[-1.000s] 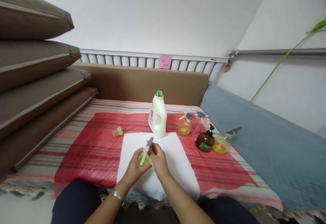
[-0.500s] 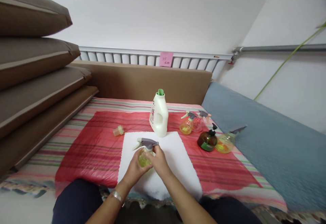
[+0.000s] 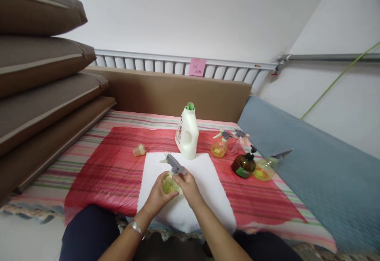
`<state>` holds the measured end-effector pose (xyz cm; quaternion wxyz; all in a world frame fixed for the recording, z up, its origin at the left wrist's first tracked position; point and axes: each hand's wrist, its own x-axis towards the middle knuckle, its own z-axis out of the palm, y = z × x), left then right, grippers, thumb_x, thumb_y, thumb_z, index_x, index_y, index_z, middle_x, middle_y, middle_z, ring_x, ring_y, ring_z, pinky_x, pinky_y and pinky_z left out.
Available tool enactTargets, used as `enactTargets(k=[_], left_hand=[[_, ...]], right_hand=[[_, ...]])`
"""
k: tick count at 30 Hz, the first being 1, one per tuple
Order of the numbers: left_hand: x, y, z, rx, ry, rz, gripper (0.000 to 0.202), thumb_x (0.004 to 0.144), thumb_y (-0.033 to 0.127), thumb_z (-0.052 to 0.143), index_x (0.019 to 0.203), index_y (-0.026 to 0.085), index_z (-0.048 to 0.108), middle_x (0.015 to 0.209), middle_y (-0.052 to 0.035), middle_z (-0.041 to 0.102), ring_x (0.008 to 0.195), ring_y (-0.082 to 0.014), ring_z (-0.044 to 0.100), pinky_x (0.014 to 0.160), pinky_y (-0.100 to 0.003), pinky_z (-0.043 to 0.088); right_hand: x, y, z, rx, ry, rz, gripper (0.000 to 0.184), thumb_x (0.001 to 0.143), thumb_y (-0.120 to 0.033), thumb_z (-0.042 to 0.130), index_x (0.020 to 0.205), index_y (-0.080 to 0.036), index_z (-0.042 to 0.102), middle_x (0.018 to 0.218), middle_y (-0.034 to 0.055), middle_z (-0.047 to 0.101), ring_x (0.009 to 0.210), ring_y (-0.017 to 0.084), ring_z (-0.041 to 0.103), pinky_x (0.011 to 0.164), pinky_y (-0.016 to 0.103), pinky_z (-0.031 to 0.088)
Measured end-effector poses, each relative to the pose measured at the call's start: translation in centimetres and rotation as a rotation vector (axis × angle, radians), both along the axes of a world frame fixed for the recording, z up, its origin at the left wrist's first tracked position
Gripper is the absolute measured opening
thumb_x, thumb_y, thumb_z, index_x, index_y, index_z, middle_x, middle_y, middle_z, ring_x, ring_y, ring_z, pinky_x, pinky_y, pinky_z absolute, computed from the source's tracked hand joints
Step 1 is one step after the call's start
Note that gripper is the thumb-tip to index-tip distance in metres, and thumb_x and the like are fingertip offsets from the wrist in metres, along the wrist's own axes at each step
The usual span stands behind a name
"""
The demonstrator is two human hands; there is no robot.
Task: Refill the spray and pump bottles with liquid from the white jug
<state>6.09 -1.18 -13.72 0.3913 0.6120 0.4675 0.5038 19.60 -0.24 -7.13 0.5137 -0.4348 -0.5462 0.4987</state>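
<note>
A small clear spray bottle [image 3: 168, 183] with yellow-green liquid stands on a white cloth [image 3: 208, 190] in front of me. My left hand [image 3: 156, 198] is wrapped round its round body. My right hand [image 3: 189, 188] grips the neck just under the grey trigger head [image 3: 174, 164], which points up and to the left. Beyond the cloth stands a white detergent jug [image 3: 187, 133] with an open green spout. Its small yellowish cap [image 3: 139, 150] lies on the red sheet to the left.
Right of the jug lie two small spray bottles [image 3: 226, 144], a dark brown pump bottle [image 3: 244, 164] and another clear sprayer [image 3: 267, 166]. Brown cushions [image 3: 44, 75] are stacked at the left, a blue mat [image 3: 311, 174] runs along the right, and a brown board [image 3: 166, 91] closes the back.
The grey trigger head has turned on the bottle: first upright and edge-on, then pointing left, now angled up-left. Both hands stay on the bottle. The view shifted slightly.
</note>
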Motion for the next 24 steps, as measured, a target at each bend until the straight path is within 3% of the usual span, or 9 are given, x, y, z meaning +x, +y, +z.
enactTargets(k=[4, 8, 13, 19, 24], left_hand=[[0.0, -0.1, 0.1, 0.017, 0.031, -0.004, 0.069, 0.063, 0.032, 0.077, 0.121, 0.018, 0.043, 0.123, -0.0124, 0.053, 0.118, -0.0281, 0.049, 0.103, -0.047, 0.036], [0.0, -0.1, 0.0, 0.008, 0.004, -0.027, 0.070, 0.065, 0.033, 0.076, 0.123, 0.018, 0.041, 0.123, -0.0126, 0.052, 0.117, -0.0272, 0.050, 0.103, -0.045, 0.037], [0.0, -0.1, 0.1, 0.034, 0.054, -0.025, 0.069, 0.064, 0.031, 0.077, 0.122, 0.018, 0.042, 0.124, -0.0123, 0.053, 0.118, -0.0277, 0.049, 0.104, -0.047, 0.035], [0.2, 0.2, 0.2, 0.024, 0.016, -0.009, 0.067, 0.062, 0.033, 0.076, 0.119, 0.019, 0.044, 0.119, -0.0112, 0.057, 0.113, -0.0275, 0.053, 0.101, -0.047, 0.039], [0.3, 0.1, 0.1, 0.011, -0.010, 0.046, 0.066, 0.061, 0.035, 0.077, 0.117, 0.018, 0.046, 0.118, -0.0110, 0.057, 0.114, -0.0286, 0.053, 0.103, -0.048, 0.037]], right_hand=[[0.0, 0.0, 0.2, -0.001, -0.039, -0.068, 0.032, 0.062, -0.028, 0.072, 0.091, -0.020, 0.059, 0.100, 0.0056, 0.067, 0.097, 0.025, 0.058, 0.091, 0.041, 0.043], [0.0, -0.1, 0.1, 0.024, -0.036, -0.013, 0.042, 0.069, -0.030, 0.066, 0.110, -0.021, 0.057, 0.114, 0.0065, 0.064, 0.107, 0.024, 0.057, 0.095, 0.040, 0.041], [0.2, 0.2, -0.2, 0.026, -0.082, -0.066, 0.028, 0.067, -0.027, 0.067, 0.092, -0.019, 0.061, 0.097, 0.0062, 0.067, 0.096, 0.025, 0.059, 0.091, 0.041, 0.042], [0.4, 0.3, 0.5, 0.013, -0.068, -0.022, 0.036, 0.068, -0.028, 0.064, 0.102, -0.020, 0.060, 0.106, 0.0059, 0.066, 0.100, 0.024, 0.059, 0.091, 0.040, 0.043], [-0.9, 0.3, -0.7, -0.016, -0.031, -0.086, 0.028, 0.066, -0.030, 0.065, 0.091, -0.018, 0.058, 0.091, 0.0052, 0.068, 0.089, 0.024, 0.061, 0.084, 0.038, 0.046]])
